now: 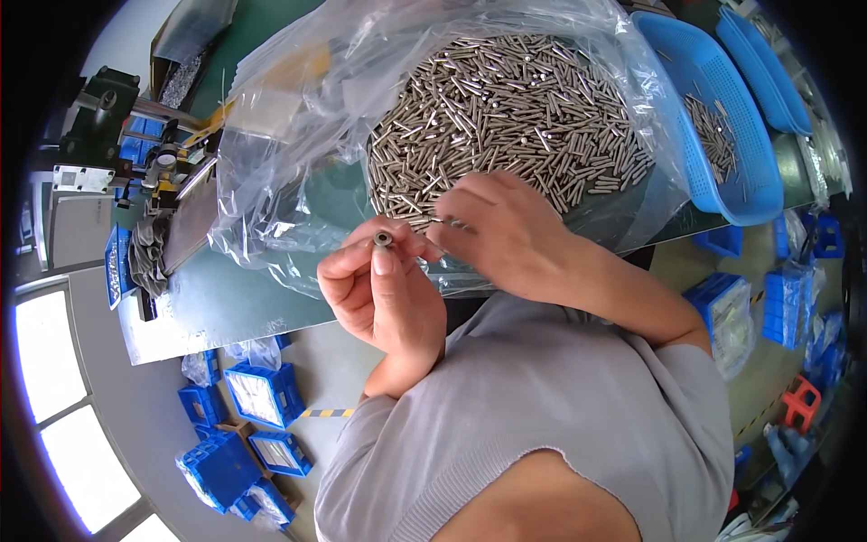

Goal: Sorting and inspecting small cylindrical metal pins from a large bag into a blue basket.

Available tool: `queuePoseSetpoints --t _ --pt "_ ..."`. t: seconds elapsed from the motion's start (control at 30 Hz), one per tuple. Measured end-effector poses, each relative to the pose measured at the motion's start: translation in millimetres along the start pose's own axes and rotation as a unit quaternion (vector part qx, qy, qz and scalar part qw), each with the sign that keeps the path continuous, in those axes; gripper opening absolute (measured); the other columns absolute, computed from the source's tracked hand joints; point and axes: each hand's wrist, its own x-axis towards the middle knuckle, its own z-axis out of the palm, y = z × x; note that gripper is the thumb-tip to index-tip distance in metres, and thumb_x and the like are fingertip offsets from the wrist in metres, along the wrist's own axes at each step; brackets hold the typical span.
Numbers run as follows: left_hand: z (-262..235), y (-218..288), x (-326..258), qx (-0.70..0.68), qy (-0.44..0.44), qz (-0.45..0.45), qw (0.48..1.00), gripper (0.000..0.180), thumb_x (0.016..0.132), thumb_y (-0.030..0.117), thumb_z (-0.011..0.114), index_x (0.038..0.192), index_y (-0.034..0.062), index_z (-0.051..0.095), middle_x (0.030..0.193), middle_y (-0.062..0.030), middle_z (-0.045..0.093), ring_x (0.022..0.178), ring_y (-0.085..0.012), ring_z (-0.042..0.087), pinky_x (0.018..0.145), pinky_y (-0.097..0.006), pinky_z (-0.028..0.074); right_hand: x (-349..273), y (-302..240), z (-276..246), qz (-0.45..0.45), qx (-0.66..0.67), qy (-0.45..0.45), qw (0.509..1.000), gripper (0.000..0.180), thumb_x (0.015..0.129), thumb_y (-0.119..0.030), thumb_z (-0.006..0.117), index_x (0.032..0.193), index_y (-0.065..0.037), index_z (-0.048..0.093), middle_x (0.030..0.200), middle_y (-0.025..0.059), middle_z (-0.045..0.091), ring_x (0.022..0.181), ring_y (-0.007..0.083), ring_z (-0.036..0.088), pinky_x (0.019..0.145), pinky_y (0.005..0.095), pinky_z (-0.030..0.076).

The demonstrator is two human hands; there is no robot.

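My left hand (pixel 388 294) is closed, pinching a small metal pin (pixel 383 238) between thumb and forefinger. Its round end, with a dark hole in the middle, faces up. Close beside it, my right hand (pixel 501 235) is bent over with its fingers curled in toward the left fingertips. Whatever the right fingertips may hold is hidden. Just beyond both hands, a large heap of metal pins (pixel 515 117) lies spread on a clear plastic bag (pixel 280 172), whose crumpled sides rise around it.
To the right of the heap sits a blue perforated basket (pixel 754 181) with some pins inside, and another blue basket (pixel 768 72) is behind it. A bench device with a dial (pixel 163 161) stands at the left of the green table (pixel 199 312). Blue crates (pixel 265 395) are on the floor.
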Motion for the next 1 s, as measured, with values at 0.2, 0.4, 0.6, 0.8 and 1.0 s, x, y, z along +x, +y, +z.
queuePoseSetpoints --t 0.2,0.4,0.6,0.8,1.0 --pt "-0.6 -3.1 -4.4 0.004 0.006 -0.020 1.000 0.012 0.093 0.005 0.054 0.104 0.0034 0.048 0.097 -0.0207 0.060 0.070 -0.0197 0.057 0.061 -0.032 0.051 2.1 -3.3 24.4 -0.016 -0.060 -0.051 0.997 0.008 0.075 -0.021 0.059 0.079 -0.014 0.060 0.091 -0.0019 0.052 0.094 0.0165 0.049 0.076 0.0323 0.041" --pt "10.3 -16.2 -9.5 -0.007 -0.012 -0.087 0.996 0.010 0.093 0.004 0.054 0.100 0.0009 0.049 0.096 -0.0210 0.061 0.069 -0.0176 0.057 0.060 -0.031 0.052 -20.9 20.6 -1.1 0.040 -0.090 -0.014 0.995 0.008 0.076 -0.019 0.058 0.080 -0.012 0.060 0.092 0.0000 0.054 0.095 0.0182 0.051 0.078 0.0344 0.043" --pt "17.2 -25.5 -6.0 -0.052 -0.048 -0.198 0.978 0.009 0.093 0.002 0.053 0.101 0.0009 0.051 0.098 -0.0187 0.062 0.073 -0.0166 0.058 0.063 -0.032 0.052 -29.9 49.2 -24.3 0.078 -0.141 0.022 0.987 0.012 0.079 -0.016 0.061 0.089 -0.012 0.065 0.098 0.0005 0.056 0.096 0.0193 0.054 0.081 0.0354 0.044" --pt "20.1 -39.4 -5.1 -0.087 -0.049 -0.287 0.953 0.007 0.093 0.002 0.053 0.100 0.0006 0.052 0.099 -0.0179 0.063 0.075 -0.0161 0.060 0.065 -0.032 0.052 -33.9 72.1 -45.7 0.113 -0.147 0.064 0.981 0.012 0.077 -0.012 0.064 0.089 -0.012 0.064 0.093 0.0019 0.055 0.091 0.0213 0.055 0.078 0.0364 0.046" --pt "18.6 -44.7 -6.5 -0.101 -0.058 -0.326 0.938 0.008 0.093 0.001 0.053 0.101 0.0005 0.053 0.098 -0.0171 0.063 0.075 -0.0158 0.060 0.066 -0.032 0.053 -54.9 61.7 -67.6 0.177 -0.054 0.058 0.981 0.017 0.074 -0.006 0.069 0.089 -0.010 0.062 0.085 0.0053 0.056 0.080 0.0266 0.057 0.067 0.0380 0.048"
